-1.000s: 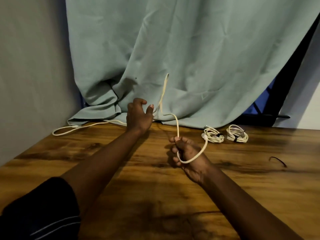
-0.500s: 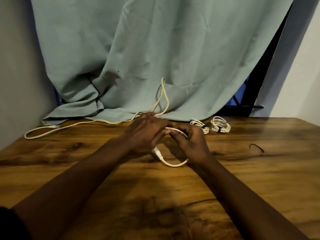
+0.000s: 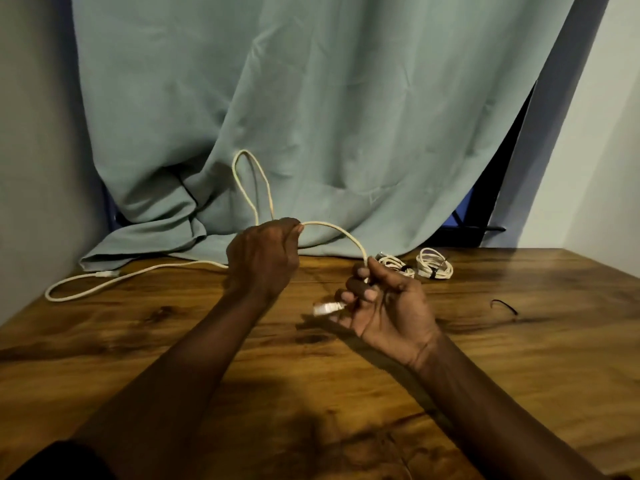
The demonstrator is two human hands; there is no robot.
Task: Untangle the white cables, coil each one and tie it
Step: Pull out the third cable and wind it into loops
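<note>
A long white cable arcs between both hands above the wooden table. My left hand grips it at the top of the arc, and a narrow loop of it stands up behind that hand against the curtain. My right hand holds the cable's near end, with the white plug sticking out to the left of the fingers. The rest of the cable trails left across the table to a bend near the wall. Two coiled, tied white cables lie behind my right hand.
A black tie lies loose on the table at the right. A grey-green curtain hangs behind and bunches onto the table's back edge. A grey wall borders the left side.
My hands, together at the table's middle half a second ago, have moved apart. The left hand has risen with the cable, stretching an arc between the two hands.
</note>
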